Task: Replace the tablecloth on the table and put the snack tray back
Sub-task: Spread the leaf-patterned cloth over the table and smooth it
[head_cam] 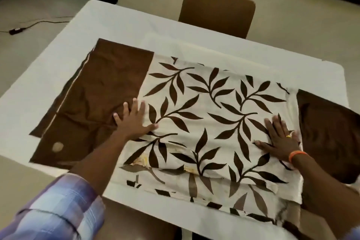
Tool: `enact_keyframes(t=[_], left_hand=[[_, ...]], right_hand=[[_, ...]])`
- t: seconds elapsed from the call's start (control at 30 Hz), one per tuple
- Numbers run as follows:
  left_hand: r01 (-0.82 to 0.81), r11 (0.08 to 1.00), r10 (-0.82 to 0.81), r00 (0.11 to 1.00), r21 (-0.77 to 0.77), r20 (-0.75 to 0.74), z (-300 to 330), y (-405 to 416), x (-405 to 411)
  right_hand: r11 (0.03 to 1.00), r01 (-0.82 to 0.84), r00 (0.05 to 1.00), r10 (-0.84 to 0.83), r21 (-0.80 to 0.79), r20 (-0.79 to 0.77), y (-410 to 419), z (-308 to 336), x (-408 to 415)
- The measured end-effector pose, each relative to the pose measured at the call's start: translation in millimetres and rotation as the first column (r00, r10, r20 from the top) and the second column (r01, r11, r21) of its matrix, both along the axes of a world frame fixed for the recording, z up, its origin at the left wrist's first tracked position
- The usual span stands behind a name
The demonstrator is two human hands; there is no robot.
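Pressing flat, with fingers spread wide on left hand (134, 121) and right hand (280, 138), the folded cream cloth with brown leaf print and brown borders (204, 107) lying mid white table (124, 25), likely needing unfolding next; snack tray not showing.

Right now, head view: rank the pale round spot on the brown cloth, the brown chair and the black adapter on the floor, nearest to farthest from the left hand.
1. Pale round spot: on the brown panel, down-left of the left hand.
2. Brown chair: beyond the table's far edge.
3. Black adapter: on the floor, far left.
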State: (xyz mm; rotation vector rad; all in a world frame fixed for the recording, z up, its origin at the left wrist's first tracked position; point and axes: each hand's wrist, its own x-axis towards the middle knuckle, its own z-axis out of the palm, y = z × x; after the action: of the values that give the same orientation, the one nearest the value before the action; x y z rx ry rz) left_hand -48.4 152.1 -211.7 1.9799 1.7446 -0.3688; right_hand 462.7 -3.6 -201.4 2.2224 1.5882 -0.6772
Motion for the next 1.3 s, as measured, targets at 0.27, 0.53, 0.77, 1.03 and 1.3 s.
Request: enact_keyframes(t=[0.27,0.53,0.77,1.03,1.3], left_hand=[[0.164,0.895,-0.201,0.978,0.414,0.047,22,-70,65],[0.685,0.648,-0.725,0.689,0.332,-0.006,23,-176,110],[0.53,0.809,-0.542,0.84,0.253,-0.024,48,-133,114],[0.152,0.94,-0.255,0.906,0.304,0.336,84,-88,126],[0.447,0.862,-0.48,0.872,0.24,0.101,89,-92,117]], right_hand=[[0.959,-0.116,0.993,0.107,0.259,0.047,-22,11,-74],[0.881,-0.326,0.934,0.357,0.342,-0.03,-113,16,-144],[0.918,-0.157,0.982,0.184,0.364,-0.04,-82,46,-111],[0.916,0.085,0.986,-0.02,0.392,-0.167,-56,66,-79],[0.944,-0.24,0.968,0.251,0.228,-0.018,-80,70,-57]])
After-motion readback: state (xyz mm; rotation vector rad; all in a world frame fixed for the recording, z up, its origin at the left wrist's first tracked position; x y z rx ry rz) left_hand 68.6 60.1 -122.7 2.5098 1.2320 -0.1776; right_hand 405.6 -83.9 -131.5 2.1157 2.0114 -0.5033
